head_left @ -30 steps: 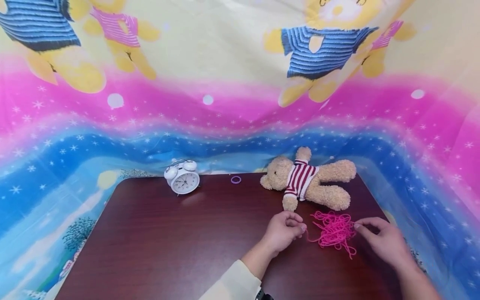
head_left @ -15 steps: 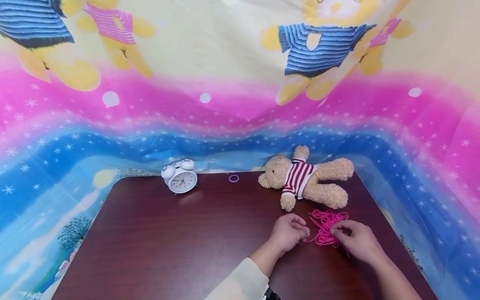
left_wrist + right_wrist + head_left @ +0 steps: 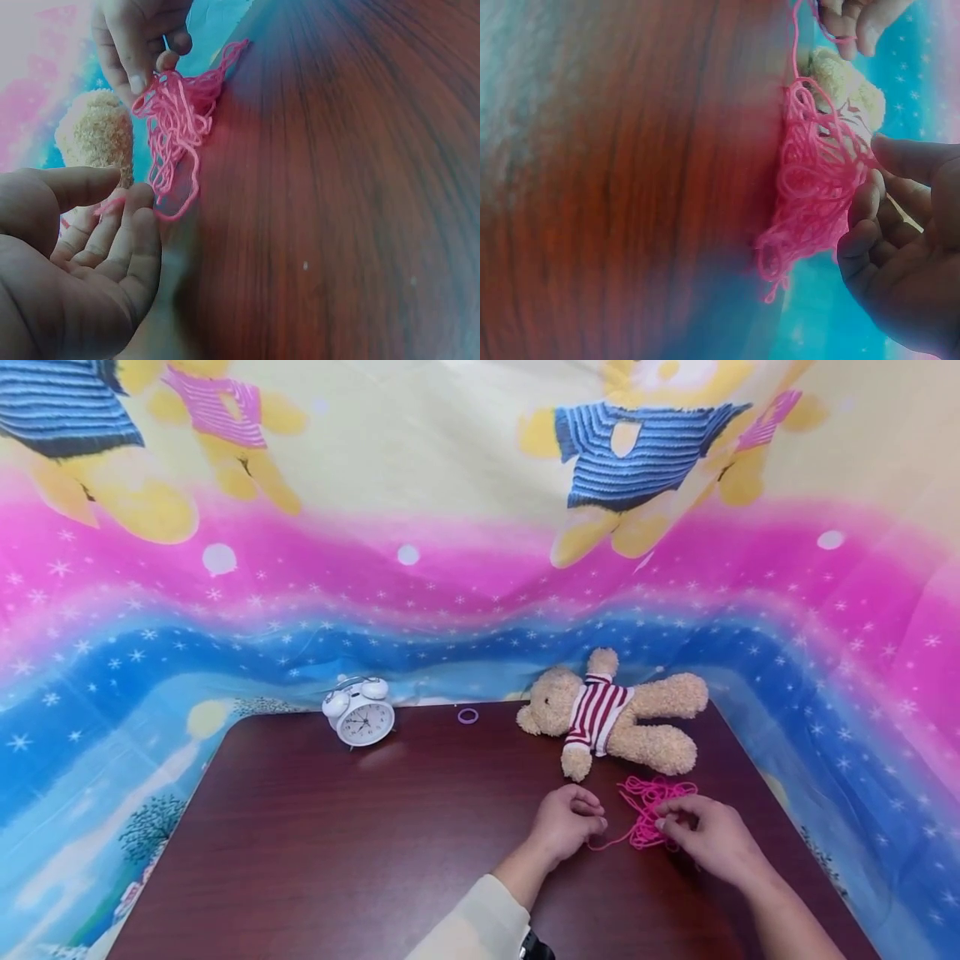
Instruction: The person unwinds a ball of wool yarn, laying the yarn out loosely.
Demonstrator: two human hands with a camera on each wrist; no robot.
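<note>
A tangled heap of pink yarn (image 3: 651, 806) lies on the dark wood table (image 3: 360, 835), just in front of the teddy bear. My left hand (image 3: 566, 827) is left of the heap and pinches a loose strand, which trails back to the pile. In the left wrist view, a bit of pink strand (image 3: 111, 205) shows between the thumb and fingers of that hand. At the heap's right side, my right hand (image 3: 716, 839) pinches some of the yarn between thumb and fingers. The right wrist view shows loops of yarn (image 3: 810, 180) hanging beside these fingers.
A teddy bear (image 3: 600, 714) in a red-and-white striped shirt lies at the back right. A white alarm clock (image 3: 363, 717) stands at the back left, with a purple ring (image 3: 468, 716) between them. A printed curtain (image 3: 465, 585) surrounds the table's back and sides.
My right hand has moved left, from the heap's right edge in over it, and the heap looks more compact. My left hand has drawn slightly left, pulling its strand out longer.
</note>
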